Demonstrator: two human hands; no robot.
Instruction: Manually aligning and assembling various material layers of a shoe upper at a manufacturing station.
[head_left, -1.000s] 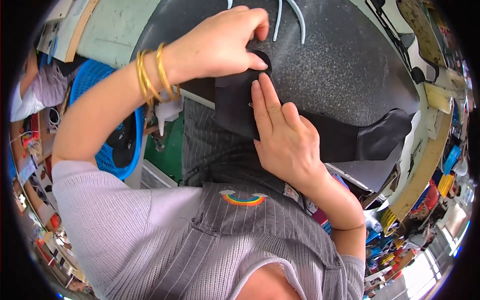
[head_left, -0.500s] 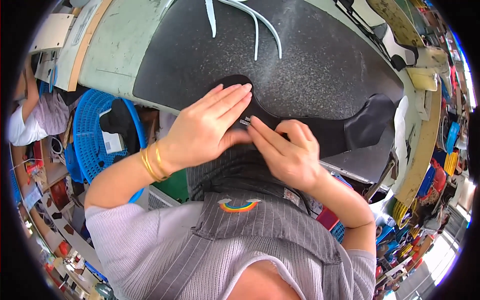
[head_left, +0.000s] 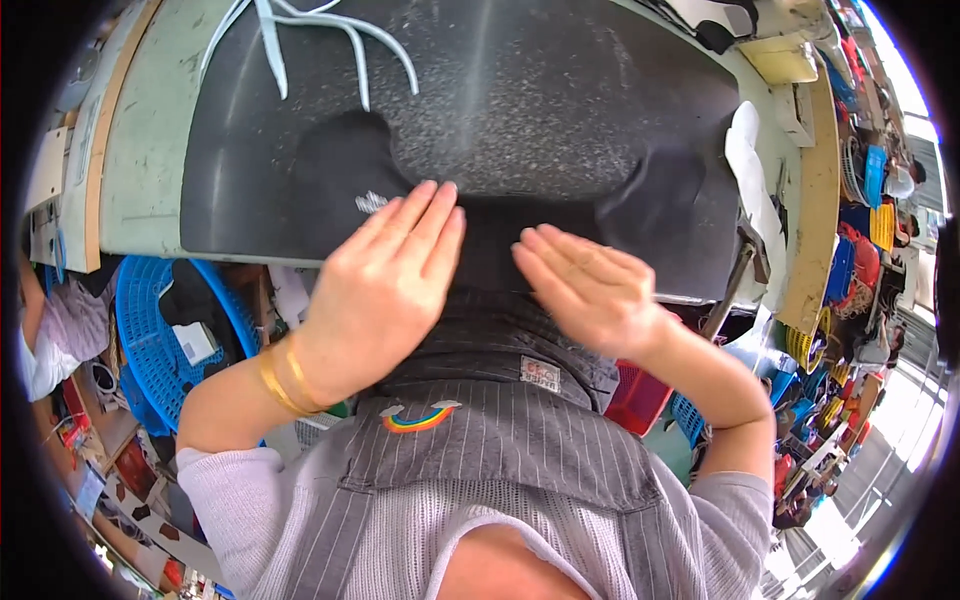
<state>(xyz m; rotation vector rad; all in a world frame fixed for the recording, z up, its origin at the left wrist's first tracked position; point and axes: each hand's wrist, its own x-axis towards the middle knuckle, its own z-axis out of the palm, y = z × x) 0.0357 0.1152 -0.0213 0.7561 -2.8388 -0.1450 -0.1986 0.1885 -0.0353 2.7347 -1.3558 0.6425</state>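
A: Surface?
B: Dark speckled mat on a pale green bench; blue basket at left.
A: Black piece?
B: On the mat, partly beneath left hand and right hand; both flat, I note, grasping nothing.

Black piece, grey pinstriped apron

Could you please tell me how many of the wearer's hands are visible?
2: the left hand and, farther right, the right hand, both partly over the curved black piece.
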